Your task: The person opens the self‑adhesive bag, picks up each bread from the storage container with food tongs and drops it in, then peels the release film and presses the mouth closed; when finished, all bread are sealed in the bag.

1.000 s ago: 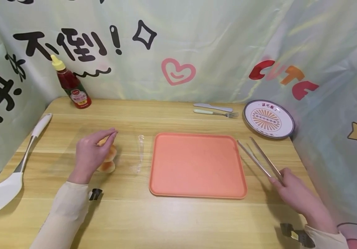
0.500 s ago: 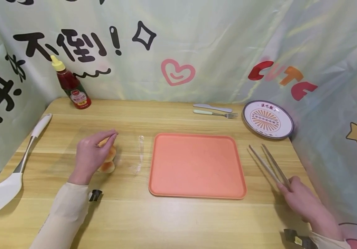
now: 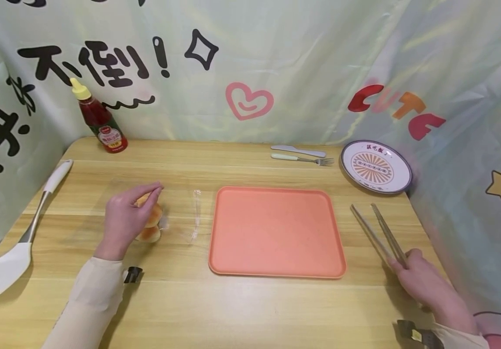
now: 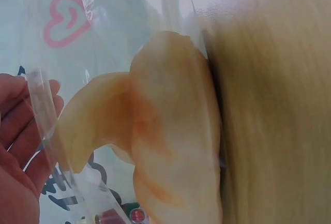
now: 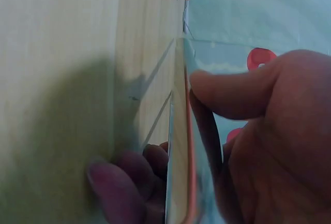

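Note:
My left hand pinches the upper edge of a clear plastic bag on the left half of the table. Inside the bag are golden-brown bread rolls, partly hidden under the hand in the head view. The left wrist view shows the bread close up through the plastic, with the fingers at the bag's edge. My right hand grips metal tongs by their rear end, right of the pink tray. The tongs' two arms are spread apart, with nothing between their tips.
A plate leans at the back right, beside a fork and a knife. A ketchup bottle stands at the back left. A white spatula lies along the left edge. Printed cloth walls off the back and sides.
My right hand has moved right and slightly nearer with the tongs, whose tips have left the tray's right edge. The left hand stays in place at the bag.

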Motion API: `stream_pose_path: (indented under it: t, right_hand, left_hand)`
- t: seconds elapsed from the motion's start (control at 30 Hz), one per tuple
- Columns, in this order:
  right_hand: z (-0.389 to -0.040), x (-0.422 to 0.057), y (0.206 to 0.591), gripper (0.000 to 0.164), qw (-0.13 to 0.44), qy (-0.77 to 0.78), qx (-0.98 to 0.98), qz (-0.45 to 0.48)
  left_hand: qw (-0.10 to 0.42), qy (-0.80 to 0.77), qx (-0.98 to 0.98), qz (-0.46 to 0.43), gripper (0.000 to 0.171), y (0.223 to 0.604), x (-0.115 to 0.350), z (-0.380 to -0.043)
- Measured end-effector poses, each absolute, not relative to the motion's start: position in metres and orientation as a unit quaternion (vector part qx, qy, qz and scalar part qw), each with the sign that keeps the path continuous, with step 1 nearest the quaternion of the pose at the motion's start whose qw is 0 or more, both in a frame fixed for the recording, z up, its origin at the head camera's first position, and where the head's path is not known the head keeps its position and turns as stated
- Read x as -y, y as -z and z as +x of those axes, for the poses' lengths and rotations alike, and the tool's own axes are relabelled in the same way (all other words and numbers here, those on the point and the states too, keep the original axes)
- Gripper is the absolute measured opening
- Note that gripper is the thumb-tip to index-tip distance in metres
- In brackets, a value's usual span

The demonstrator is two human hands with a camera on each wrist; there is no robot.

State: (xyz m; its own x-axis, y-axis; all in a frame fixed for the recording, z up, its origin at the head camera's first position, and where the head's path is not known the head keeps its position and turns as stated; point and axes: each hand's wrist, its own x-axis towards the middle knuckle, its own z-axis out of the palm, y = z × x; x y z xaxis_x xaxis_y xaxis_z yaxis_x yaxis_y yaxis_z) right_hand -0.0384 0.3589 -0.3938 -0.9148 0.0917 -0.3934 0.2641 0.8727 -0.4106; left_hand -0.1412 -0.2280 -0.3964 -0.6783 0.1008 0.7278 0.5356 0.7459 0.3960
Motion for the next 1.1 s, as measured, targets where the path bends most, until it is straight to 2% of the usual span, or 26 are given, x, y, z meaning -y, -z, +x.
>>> stream_pose_path:
  t: [0.17,1.1]
  right_hand:
    - [-0.04,-0.358,0.393,0.059,0.192,0.232,-0.95,0.088]
    - [-0.05,-0.358,0.395,0.061,0.205,0.163,-0.964,0.056]
  left_hand:
    - [0.361,0.306,0.861,-0.186,0.015,0.397,0.229,-0.142]
    - [0.348,0.307,0.866,-0.186,0.014,0.395,0.23,-0.14]
